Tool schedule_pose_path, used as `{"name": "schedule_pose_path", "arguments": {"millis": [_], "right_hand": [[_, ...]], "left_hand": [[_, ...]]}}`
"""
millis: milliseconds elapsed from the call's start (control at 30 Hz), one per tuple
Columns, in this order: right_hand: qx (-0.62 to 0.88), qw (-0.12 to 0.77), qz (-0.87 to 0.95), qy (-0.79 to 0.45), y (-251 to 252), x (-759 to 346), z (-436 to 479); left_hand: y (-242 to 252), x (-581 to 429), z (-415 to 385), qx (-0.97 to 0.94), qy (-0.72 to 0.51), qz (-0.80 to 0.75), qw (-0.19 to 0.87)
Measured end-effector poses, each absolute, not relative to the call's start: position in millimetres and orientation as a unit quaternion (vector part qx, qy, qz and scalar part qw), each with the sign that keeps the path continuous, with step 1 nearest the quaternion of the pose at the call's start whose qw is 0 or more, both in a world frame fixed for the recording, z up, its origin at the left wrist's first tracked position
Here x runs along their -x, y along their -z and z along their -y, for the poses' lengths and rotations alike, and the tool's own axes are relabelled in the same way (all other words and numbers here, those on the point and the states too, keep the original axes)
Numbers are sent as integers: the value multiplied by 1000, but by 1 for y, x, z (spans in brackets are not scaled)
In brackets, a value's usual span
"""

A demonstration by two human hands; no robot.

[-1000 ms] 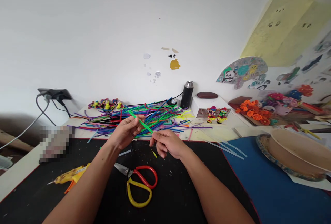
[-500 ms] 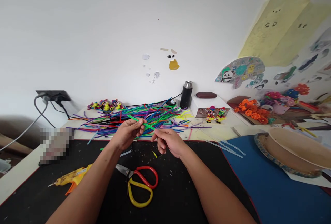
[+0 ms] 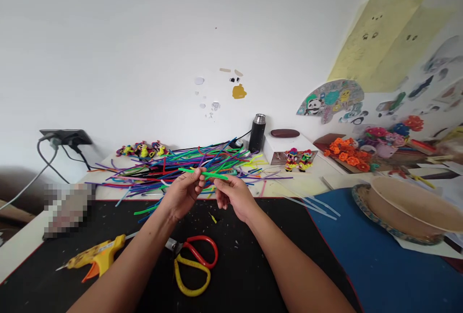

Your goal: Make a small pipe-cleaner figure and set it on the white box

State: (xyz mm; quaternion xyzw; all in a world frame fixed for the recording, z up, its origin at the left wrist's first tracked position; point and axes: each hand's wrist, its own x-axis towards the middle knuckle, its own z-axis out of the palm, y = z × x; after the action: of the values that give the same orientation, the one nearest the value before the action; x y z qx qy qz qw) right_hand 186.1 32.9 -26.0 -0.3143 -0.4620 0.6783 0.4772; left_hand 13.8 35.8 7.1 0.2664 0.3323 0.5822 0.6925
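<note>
My left hand [image 3: 183,192] and my right hand [image 3: 234,194] are raised over the black mat [image 3: 238,265], fingertips close together. Both pinch a short bright green pipe cleaner [image 3: 210,174], which lies nearly level between them. Behind my hands a heap of coloured pipe cleaners [image 3: 188,164] spreads over the white table. Below my hands on the mat lie scissors with red and yellow handles [image 3: 193,261]. A yellow glue gun [image 3: 94,258] lies at the left.
A black flask [image 3: 257,133] and a white box [image 3: 287,145] with small figures stand at the back. A blue mat [image 3: 390,265] and a shallow tan basket [image 3: 412,211] lie at the right. Orange craft flowers [image 3: 347,155] sit behind. Cables hang at the left wall.
My hands have drawn closer together and the green pipe cleaner has turned from slanted to almost level. The view has shifted slightly to the right.
</note>
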Motion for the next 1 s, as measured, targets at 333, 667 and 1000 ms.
{"name": "schedule_pose_path", "arguments": {"millis": [333, 667, 1000], "right_hand": [[324, 518, 472, -635, 28, -184, -34], [354, 538, 515, -566, 28, -183, -33], [360, 530, 523, -562, 23, -185, -32]], "left_hand": [[-9, -29, -31, -178, -562, -375, 715], [5, -26, -34, -241, -510, -399, 723], [15, -23, -32, -312, -453, -366, 751]]}}
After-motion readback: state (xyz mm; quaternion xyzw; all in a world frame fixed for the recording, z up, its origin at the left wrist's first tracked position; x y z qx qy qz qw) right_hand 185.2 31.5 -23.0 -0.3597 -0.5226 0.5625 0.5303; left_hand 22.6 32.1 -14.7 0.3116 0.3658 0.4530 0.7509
